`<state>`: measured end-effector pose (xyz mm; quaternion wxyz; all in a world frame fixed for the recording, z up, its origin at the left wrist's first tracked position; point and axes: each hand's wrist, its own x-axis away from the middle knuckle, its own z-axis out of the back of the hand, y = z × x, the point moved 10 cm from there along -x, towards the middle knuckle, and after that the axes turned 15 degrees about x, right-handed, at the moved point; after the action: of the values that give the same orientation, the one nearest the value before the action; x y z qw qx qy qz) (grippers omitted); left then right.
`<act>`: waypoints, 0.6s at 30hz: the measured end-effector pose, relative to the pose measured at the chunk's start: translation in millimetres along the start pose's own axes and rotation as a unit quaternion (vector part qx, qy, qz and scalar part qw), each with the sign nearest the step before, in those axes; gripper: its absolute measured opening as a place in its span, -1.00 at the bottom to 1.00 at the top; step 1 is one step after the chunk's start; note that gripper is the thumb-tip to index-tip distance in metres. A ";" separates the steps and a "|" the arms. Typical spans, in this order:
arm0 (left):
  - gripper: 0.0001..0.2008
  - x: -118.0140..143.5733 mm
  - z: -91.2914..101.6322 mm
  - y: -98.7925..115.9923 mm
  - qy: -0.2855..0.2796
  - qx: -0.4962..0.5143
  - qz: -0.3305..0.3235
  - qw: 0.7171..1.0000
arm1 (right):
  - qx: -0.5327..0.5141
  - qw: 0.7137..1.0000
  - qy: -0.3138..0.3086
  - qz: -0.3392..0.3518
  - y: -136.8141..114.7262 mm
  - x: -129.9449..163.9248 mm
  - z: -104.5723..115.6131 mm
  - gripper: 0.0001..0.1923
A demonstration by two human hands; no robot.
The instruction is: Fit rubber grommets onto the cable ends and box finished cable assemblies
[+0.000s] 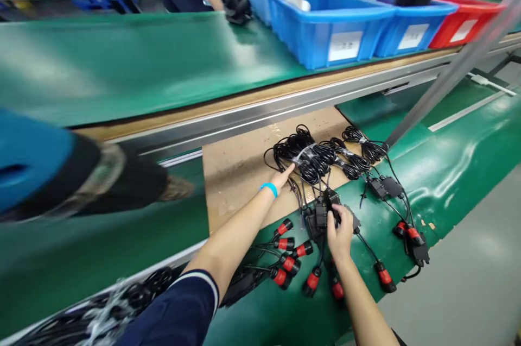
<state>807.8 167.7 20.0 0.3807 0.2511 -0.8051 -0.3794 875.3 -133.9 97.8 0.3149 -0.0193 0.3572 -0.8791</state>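
Your left hand (284, 177) reached open-fingered, touching the taped black coiled cable bundle (307, 158) on brown cardboard (236, 172); your right hand (340, 226) gripped small black plastic adapter boxes (319, 215) just below it.

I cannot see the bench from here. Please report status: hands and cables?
Left hand touching cable bundle. Right hand gripping black boxes. Red plugs lie near both arms.

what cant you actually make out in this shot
Head view only:
- Blurred blue and black object, left: motion smear hides its form.
- White bin labels: print too small.
- Black adapter boxes: right hand covers part.
- Black cable heap: cut by bottom edge.
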 end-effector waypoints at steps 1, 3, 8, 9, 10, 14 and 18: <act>-0.65 14.9 15.8 4.3 0.009 -0.032 -0.005 0.999 | 0.008 0.999 -0.017 0.038 -16.0 19.3 -2.1 -0.63; -0.63 53.9 50.3 12.8 0.027 -0.088 -0.020 0.996 | 0.024 0.990 -0.069 0.117 -48.8 55.9 -13.1 -0.70; -0.49 208.0 138.2 32.0 0.033 -0.202 -0.095 0.974 | 0.082 0.938 -0.189 0.279 -121.8 113.3 -59.6 -0.52; -0.52 245.2 154.5 36.4 0.033 -0.227 -0.116 0.966 | 0.094 0.924 -0.205 0.308 -136.7 120.3 -71.0 -0.39; -0.58 282.3 170.9 41.0 0.037 -0.252 -0.138 0.957 | 0.104 0.910 -0.219 0.337 -152.0 127.2 -82.8 -0.25; -0.62 407.7 246.6 58.6 0.119 -0.351 -0.211 0.904 | 0.139 0.852 -0.254 0.436 -214.3 159.1 -127.2 0.16; -0.28 474.1 342.5 74.2 0.229 -0.423 -0.234 0.845 | 0.160 0.803 -0.274 0.505 -273.6 196.9 -161.2 0.26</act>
<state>247.2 26.3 135.1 0.5232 0.3269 -0.3739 -0.6926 528.1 3.2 115.4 0.7978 -0.0258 0.0695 -0.5984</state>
